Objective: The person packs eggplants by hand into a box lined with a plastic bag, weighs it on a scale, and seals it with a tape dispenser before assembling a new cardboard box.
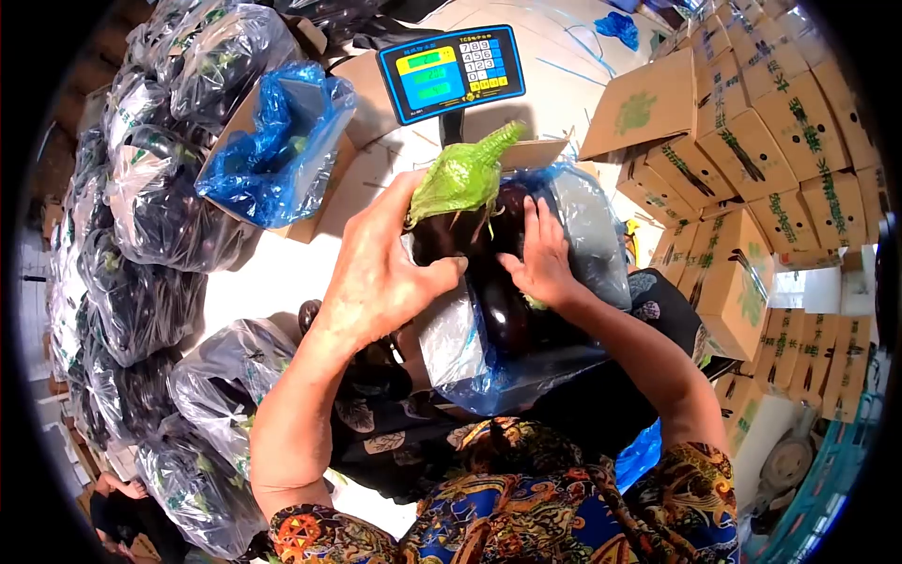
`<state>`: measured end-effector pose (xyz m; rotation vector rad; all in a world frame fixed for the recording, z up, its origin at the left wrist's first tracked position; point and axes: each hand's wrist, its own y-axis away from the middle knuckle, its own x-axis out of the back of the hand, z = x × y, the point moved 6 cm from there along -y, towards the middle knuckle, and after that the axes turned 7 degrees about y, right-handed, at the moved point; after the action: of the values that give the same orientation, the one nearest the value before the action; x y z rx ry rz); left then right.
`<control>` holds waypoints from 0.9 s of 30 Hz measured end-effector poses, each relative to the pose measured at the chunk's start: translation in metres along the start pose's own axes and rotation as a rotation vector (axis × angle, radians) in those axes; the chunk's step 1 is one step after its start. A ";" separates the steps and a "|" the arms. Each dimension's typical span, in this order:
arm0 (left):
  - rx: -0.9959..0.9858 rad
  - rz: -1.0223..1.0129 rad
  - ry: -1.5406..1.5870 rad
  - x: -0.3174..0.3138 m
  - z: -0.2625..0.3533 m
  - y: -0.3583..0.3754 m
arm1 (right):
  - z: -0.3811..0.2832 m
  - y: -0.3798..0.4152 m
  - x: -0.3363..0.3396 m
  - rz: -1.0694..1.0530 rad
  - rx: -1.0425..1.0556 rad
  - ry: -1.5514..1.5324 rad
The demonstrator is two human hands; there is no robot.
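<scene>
My left hand (385, 268) is wrapped round a dark eggplant (437, 240) whose large green cap (460, 179) points up toward the scale display. The eggplant is held over an open box lined with blue plastic (517, 381). Inside the box lie more dark eggplants (503, 305). My right hand (543, 258) rests with its fingers spread on the eggplants, at the right of the held one. Clear plastic film (592, 221) covers the box's right side. Just beyond the box stands the scale display (451, 73), its digits lit green.
Clear bags full of eggplants (160, 197) are piled along the left. Another box with a blue liner (282, 150) stands at the upper left. Stacked cartons (752, 141) rise on the right. At the lower left a person (136, 512) is partly visible.
</scene>
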<state>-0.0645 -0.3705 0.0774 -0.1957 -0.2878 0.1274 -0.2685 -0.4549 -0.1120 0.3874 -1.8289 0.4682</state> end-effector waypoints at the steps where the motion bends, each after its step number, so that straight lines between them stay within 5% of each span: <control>1: 0.006 0.002 -0.003 0.001 -0.001 0.000 | 0.002 -0.006 0.002 -0.011 0.024 0.060; 4: 0.044 -0.038 -0.027 -0.002 -0.005 -0.003 | 0.025 -0.033 -0.021 -0.307 -0.234 -0.220; 10: 0.104 -0.067 -0.034 -0.008 -0.004 -0.006 | 0.017 -0.040 -0.012 -0.341 -0.285 -0.108; 16: 0.101 -0.115 -0.007 -0.020 -0.004 -0.002 | 0.003 -0.027 -0.006 0.151 0.115 0.027; 20: 0.132 -0.161 -0.023 -0.026 -0.004 0.000 | 0.002 -0.018 -0.006 0.247 0.266 -0.018; 24: 0.062 -0.244 -0.116 -0.042 -0.003 0.013 | -0.006 -0.011 0.040 -0.076 0.353 -0.117; 27: 0.048 -0.296 -0.152 -0.051 0.006 0.010 | 0.001 -0.007 0.085 0.010 0.433 -0.158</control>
<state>-0.1156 -0.3671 0.0668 -0.0944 -0.4610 -0.1443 -0.2910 -0.4636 -0.0298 0.7271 -1.8762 0.8654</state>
